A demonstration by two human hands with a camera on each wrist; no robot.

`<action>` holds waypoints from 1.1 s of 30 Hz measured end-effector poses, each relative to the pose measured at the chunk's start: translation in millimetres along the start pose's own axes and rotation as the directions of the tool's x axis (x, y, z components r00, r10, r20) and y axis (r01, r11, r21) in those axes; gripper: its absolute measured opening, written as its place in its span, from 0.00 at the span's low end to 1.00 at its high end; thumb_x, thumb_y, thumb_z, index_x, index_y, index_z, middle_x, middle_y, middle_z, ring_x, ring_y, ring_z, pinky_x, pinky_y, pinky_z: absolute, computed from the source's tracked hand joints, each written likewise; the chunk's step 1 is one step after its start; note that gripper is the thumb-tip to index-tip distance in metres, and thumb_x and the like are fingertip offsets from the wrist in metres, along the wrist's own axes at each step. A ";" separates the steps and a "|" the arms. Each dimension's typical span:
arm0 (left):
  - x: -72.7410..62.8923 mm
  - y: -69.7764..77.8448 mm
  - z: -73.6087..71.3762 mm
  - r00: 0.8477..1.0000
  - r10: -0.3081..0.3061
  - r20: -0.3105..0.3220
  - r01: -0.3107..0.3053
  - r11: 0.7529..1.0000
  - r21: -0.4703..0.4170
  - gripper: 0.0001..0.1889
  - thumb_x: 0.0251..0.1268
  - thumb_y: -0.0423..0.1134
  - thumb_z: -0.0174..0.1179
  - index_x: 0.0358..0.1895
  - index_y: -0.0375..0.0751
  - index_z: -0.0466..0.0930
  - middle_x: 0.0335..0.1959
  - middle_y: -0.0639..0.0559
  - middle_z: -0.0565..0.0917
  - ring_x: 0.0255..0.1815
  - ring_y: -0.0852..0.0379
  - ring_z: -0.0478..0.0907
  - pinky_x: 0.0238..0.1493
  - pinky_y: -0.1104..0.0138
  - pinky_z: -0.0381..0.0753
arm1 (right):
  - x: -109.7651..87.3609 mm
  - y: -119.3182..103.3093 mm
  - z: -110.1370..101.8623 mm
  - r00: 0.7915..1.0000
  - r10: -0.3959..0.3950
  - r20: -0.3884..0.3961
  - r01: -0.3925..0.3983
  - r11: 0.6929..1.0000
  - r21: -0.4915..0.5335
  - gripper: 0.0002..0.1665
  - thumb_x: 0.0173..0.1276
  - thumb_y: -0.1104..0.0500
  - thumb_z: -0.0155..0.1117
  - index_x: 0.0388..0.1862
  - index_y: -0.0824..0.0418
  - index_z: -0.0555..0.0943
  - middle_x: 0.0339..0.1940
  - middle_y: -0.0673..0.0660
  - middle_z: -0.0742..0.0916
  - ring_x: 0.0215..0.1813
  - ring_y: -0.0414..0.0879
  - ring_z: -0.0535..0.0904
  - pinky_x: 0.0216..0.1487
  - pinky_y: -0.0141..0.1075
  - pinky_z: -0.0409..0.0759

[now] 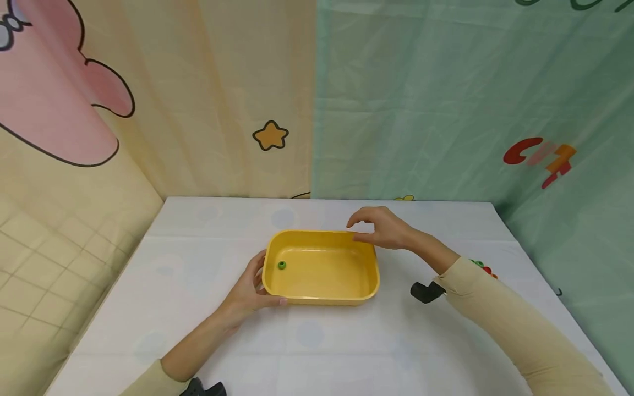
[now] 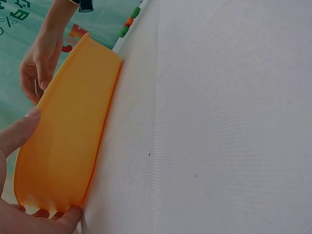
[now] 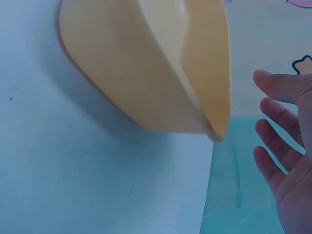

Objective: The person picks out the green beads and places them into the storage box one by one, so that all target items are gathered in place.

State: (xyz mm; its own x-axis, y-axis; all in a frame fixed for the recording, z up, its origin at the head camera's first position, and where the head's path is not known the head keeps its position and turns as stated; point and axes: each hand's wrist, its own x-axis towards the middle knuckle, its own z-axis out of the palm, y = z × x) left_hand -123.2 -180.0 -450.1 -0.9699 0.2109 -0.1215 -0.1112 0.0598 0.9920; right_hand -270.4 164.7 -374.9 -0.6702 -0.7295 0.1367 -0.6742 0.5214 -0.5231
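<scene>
A yellow plastic basin (image 1: 327, 272) sits on the white-covered table, with one small green bead (image 1: 282, 265) near its left end. My left hand (image 1: 250, 294) holds the basin's left end, the thumb on the front rim and the fingers around the side. In the left wrist view, those fingertips (image 2: 73, 214) press against the basin's outer wall (image 2: 73, 117). Over the far right corner is my right hand (image 1: 386, 228), its thumb and fingers spread apart and loosely bent. The right wrist view shows a gap between that hand (image 3: 292, 131) and the basin (image 3: 122, 73).
Several red, green and orange beads (image 1: 487, 270) lie at the table's right side, partly hidden behind the right sleeve (image 1: 515, 313). Printed curtains (image 1: 396, 110) hang behind and beside the table (image 1: 317, 352). A black wrist device (image 1: 427, 292) juts out by the right sleeve.
</scene>
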 end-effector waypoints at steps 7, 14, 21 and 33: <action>-0.4 1.1 2.7 1.000 -0.023 -0.013 0.023 0.999 0.023 0.61 0.49 0.31 0.83 0.83 0.47 0.48 0.82 0.46 0.53 0.80 0.41 0.54 0.74 0.54 0.66 | -31.3 10.0 -8.7 0.997 0.048 -0.056 -0.048 0.999 -0.006 0.16 0.66 0.62 0.77 0.52 0.61 0.88 0.51 0.53 0.89 0.53 0.54 0.82 0.57 0.52 0.84; -0.8 1.3 2.7 0.999 -0.026 -0.022 0.026 0.999 0.028 0.62 0.48 0.31 0.83 0.83 0.47 0.48 0.82 0.46 0.53 0.80 0.40 0.55 0.74 0.54 0.66 | -61.1 21.7 -17.6 0.991 0.097 -0.091 -0.100 0.995 -0.024 0.16 0.65 0.62 0.78 0.51 0.61 0.88 0.49 0.53 0.89 0.50 0.52 0.82 0.56 0.51 0.85; -1.0 -1.0 2.3 1.000 -0.012 -0.019 0.012 1.000 0.013 0.62 0.49 0.28 0.82 0.83 0.47 0.47 0.82 0.45 0.53 0.80 0.40 0.55 0.73 0.57 0.69 | -88.8 32.7 -25.3 0.979 0.171 -0.110 -0.173 0.985 -0.014 0.15 0.67 0.61 0.77 0.52 0.62 0.87 0.49 0.55 0.89 0.50 0.54 0.83 0.58 0.53 0.84; -1.6 -0.1 2.9 1.000 -0.006 -0.024 0.006 1.000 0.010 0.62 0.49 0.27 0.81 0.84 0.46 0.46 0.82 0.45 0.52 0.80 0.40 0.56 0.72 0.58 0.69 | -136.8 49.0 -30.1 0.961 0.213 -0.174 -0.222 0.975 -0.030 0.15 0.67 0.62 0.76 0.50 0.64 0.87 0.46 0.57 0.89 0.45 0.48 0.84 0.51 0.47 0.87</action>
State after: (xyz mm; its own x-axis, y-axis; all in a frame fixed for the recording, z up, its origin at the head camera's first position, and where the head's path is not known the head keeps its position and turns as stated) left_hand -121.1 -177.5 -450.1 -0.9741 0.1872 -0.1266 -0.1150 0.0712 0.9908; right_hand -221.1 303.4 -393.9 -0.8422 -0.5129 0.1664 -0.5179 0.6834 -0.5145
